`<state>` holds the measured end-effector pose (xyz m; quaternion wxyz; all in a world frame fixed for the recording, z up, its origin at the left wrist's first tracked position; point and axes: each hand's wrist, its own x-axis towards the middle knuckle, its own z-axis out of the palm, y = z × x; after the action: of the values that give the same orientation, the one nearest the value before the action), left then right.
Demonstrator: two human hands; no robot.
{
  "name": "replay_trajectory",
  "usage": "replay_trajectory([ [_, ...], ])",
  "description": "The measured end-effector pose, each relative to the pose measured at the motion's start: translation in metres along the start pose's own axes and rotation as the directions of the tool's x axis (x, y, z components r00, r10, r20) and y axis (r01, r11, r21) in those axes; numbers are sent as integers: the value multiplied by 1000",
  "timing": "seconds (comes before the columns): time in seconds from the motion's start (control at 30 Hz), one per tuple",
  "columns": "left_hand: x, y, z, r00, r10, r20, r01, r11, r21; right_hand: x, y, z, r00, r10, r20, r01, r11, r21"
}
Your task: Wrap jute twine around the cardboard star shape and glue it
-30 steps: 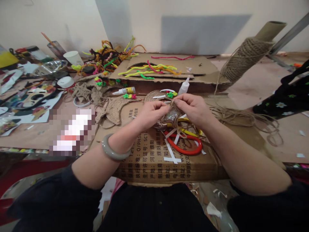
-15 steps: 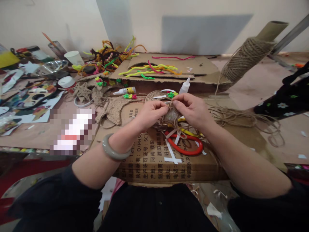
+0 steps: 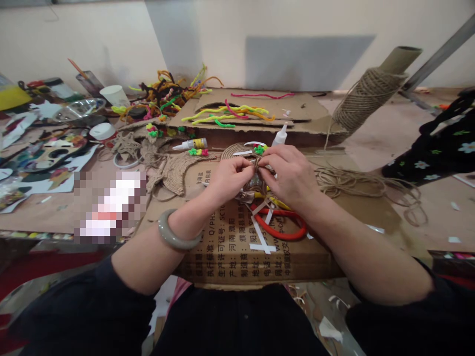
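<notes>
Above a printed cardboard box (image 3: 237, 247), my left hand (image 3: 233, 177) and my right hand (image 3: 287, 173) meet, fingertips pinched on a small twine-edged piece (image 3: 256, 184) with a shiny, clear-looking middle. My fingers cover its upper part. Beneath my right hand lie scissors with red handles (image 3: 285, 232) and several white paper strips (image 3: 264, 242). Just beyond my hands are a coiled twine piece (image 3: 233, 151) with a green and pink pipe-cleaner flower (image 3: 260, 149) and a white glue bottle (image 3: 281, 136). Loose twine (image 3: 345, 180) trails off to the right of my right hand.
A large twine spool (image 3: 367, 99) leans at the back right. Colored pipe cleaners (image 3: 237, 112) lie on a raised cardboard sheet (image 3: 308, 111). To the left are a twine crescent (image 3: 174, 173), a yellow-labelled glue tube (image 3: 191, 144), a metal bowl (image 3: 79, 110) and a white cup (image 3: 114, 95).
My right hand has turned so its back faces up more and has closed in toward my left fingertips. The twine-edged piece has tilted between them. The whole view has shifted slightly.
</notes>
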<state>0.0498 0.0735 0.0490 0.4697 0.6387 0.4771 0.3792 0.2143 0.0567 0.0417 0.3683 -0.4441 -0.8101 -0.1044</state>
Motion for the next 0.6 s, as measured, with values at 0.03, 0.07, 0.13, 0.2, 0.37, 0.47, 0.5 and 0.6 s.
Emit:
replay_trajectory([
  [0.03,0,0,0,1000,4,1,-4,1000,12,0,-1,-1,1000,11,20,-11,1000,-3],
  [0.07,0,1,0,1000,8,2,-8,1000,23,1,-2,-2,999,21,33,-21,1000,-4],
  [0.13,-1,1,0,1000,10,2,-10,999,41,1,-2,-3,998,35,44,-35,999,1],
  [0.2,-1,2,0,1000,9,9,-9,999,51,1,-2,-2,998,50,44,-50,999,15],
  [0.37,-1,2,0,1000,-26,13,26,998,51,0,-2,1,993,104,59,-108,992,62],
  [0.47,0,1,-1,999,-51,-18,51,999,7,1,-2,0,979,168,118,-184,972,145],
  [0.5,0,0,-1,998,-54,-26,54,998,-13,2,-2,-1,971,196,139,-220,959,181],
  [0.6,1,-1,-2,996,-76,-45,72,995,-75,5,0,-3,921,332,203,-379,882,281],
])
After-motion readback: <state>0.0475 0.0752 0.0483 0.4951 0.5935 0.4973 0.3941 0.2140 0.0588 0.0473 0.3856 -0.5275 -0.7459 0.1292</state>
